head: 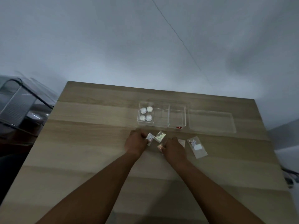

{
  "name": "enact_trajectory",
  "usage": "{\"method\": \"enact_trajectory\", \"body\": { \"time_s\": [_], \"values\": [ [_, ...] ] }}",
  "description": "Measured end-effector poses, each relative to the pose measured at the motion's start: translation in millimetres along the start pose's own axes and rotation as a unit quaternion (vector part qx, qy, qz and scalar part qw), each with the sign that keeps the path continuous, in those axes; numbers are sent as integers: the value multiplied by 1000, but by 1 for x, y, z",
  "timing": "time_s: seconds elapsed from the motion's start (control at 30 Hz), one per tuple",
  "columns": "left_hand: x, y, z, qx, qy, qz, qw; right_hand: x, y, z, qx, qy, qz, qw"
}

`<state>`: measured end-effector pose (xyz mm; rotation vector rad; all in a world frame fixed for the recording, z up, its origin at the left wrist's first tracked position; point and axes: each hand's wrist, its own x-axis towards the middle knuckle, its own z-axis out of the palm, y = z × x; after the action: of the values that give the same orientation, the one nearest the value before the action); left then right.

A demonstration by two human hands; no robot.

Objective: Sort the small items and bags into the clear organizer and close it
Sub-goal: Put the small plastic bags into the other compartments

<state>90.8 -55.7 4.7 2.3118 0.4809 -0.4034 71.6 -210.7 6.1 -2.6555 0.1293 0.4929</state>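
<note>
A clear organizer (177,118) stands open on the wooden table (90,126), with several white round items (146,113) in its left compartment. Its clear lid (212,121) lies flat to the right. My left hand (135,143) is closed on a small bag with white and red bits (150,137). My right hand (174,148) pinches a small bag with pinkish contents (160,147). Between the hands lies a bag of pale yellow pieces (160,136). A longer clear bag with a white label (196,147) rests right of my right hand, and a further small bag (182,141) peeks out beside it.
A grey metal-framed rack or chair (17,104) stands left of the table. The grey wall rises behind the table's far edge. A dark cable or fitting (291,175) sits past the right edge. Bare wood stretches along the table's left half and the front.
</note>
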Motion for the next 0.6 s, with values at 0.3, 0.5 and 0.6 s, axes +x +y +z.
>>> {"method": "enact_trajectory", "body": {
  "time_s": [0.3,0.5,0.6],
  "values": [
    [0,-11,-11,72,-7,-3,997,20,-3,-12,222,3,105,970],
    [-4,-18,-16,59,-18,-15,998,38,-17,-11,222,38,79,971],
    [-4,-21,-18,55,-25,-24,998,39,-21,-6,144,41,60,987]
  ]
}}
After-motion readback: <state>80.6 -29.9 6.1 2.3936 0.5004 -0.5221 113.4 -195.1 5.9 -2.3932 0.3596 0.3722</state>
